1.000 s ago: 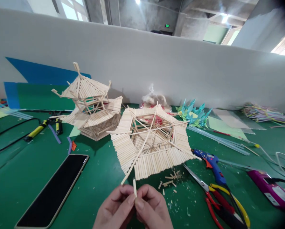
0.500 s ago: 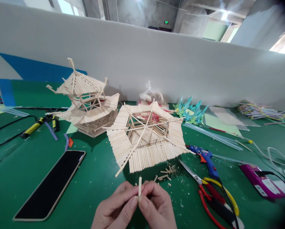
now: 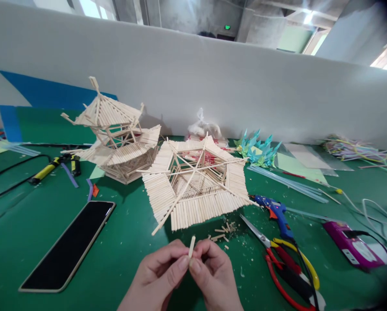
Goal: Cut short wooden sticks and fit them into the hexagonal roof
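Note:
Between the thumbs and fingers of both hands stands a short wooden stick, pointing up and leaning slightly right. My left hand pinches it from one side and my right hand from the other. Just beyond my hands lies a star-shaped roof model made of many thin sticks, with long sticks crossing over its open middle. A tiered stick pagoda stands behind it on the left. Small stick offcuts are scattered by the model's front edge.
A phone lies at left. At right are pliers with red and yellow handles, a blue glue gun and a purple power strip. Teal folded paper sits behind, near a grey partition.
The stick has tipped slightly to the right between my fingers. The view has shifted a little, and both hands keep their pinch.

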Demonstrator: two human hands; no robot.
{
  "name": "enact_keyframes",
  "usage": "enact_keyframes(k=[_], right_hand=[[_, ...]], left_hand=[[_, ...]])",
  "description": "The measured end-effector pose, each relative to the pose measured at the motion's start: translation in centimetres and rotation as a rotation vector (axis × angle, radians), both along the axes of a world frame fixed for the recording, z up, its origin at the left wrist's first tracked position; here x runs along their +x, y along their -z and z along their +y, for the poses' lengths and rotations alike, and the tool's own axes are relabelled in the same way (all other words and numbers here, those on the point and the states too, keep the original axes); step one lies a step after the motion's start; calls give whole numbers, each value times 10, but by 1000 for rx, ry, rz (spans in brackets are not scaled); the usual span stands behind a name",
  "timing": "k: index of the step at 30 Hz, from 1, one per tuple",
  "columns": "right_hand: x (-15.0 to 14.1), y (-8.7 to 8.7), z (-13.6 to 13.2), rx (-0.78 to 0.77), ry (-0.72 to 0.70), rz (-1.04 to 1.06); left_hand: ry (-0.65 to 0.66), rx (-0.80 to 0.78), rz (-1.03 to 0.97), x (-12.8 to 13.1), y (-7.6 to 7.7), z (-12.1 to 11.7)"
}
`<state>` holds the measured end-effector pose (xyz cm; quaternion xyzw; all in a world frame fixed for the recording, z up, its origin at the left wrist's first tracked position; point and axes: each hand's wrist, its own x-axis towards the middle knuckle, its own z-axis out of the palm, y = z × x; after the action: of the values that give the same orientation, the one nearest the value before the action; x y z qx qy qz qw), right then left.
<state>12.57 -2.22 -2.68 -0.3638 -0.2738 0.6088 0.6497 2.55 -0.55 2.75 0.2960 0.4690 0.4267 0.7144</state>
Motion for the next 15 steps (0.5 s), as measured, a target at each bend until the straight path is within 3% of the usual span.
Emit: enact_keyframes(k=[4, 7, 10, 15], right_hand=[[15, -12, 0, 17, 30, -134], [26, -18, 3, 126, -17, -334], [30, -18, 5, 194, -55, -414], [29, -11, 2, 245, 37, -488]], left_hand=[[40, 57, 43, -1, 5, -1], [84, 65, 88, -1, 10, -3], [117, 39, 95, 2, 13, -3], [131, -34, 39, 8, 17, 0]])
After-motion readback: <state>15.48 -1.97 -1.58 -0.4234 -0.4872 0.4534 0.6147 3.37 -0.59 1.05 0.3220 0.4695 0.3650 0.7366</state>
